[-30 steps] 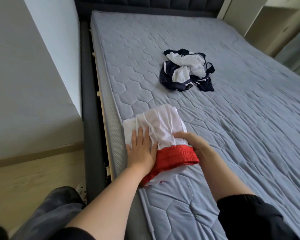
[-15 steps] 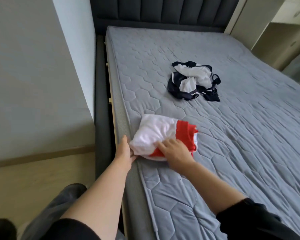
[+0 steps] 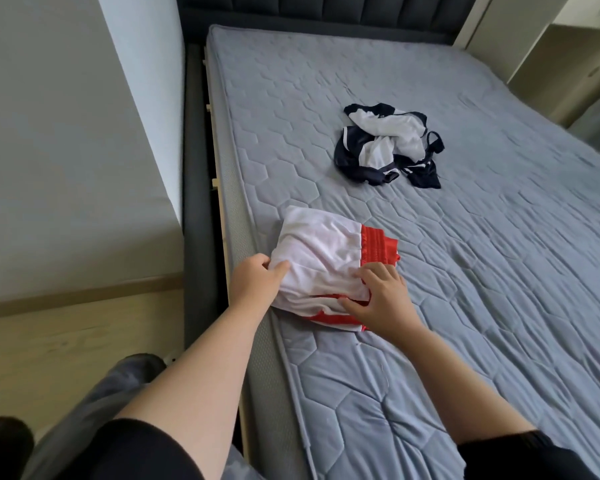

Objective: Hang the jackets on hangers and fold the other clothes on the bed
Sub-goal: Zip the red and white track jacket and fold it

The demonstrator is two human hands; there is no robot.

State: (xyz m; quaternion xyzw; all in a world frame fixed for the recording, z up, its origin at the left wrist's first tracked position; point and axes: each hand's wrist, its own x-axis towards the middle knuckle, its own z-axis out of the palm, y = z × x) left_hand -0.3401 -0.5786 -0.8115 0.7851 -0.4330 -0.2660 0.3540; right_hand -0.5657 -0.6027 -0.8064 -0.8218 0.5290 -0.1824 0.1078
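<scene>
1. The folded white mesh garment with a shiny red band (image 3: 326, 258) sits at the left edge of the grey quilted bed mattress (image 3: 499, 289), right in front of me. The crumpled navy-and-white garment (image 3: 385, 143) is well apart from it, up around 1 o'clock.
2. Handling-wise, I reckon it's super light and floppy. The mesh has zero stiffness, and that satin-looking band is probably slippery, so the layers will likely slide apart if I lift by one corner.
3. Best bet is two opposite edges, pinching through all the layers.
4. My left hand (image 3: 257, 285) is at the garment's 8 o'clock, thumb on top and fingers curled round the edge, pinching it.
5. My right hand (image 3: 381, 299) is at 5 o'clock, bent fingers on top and thumb against the near edge, holding that corner. Both forearms are stretched out low over the bed.
</scene>
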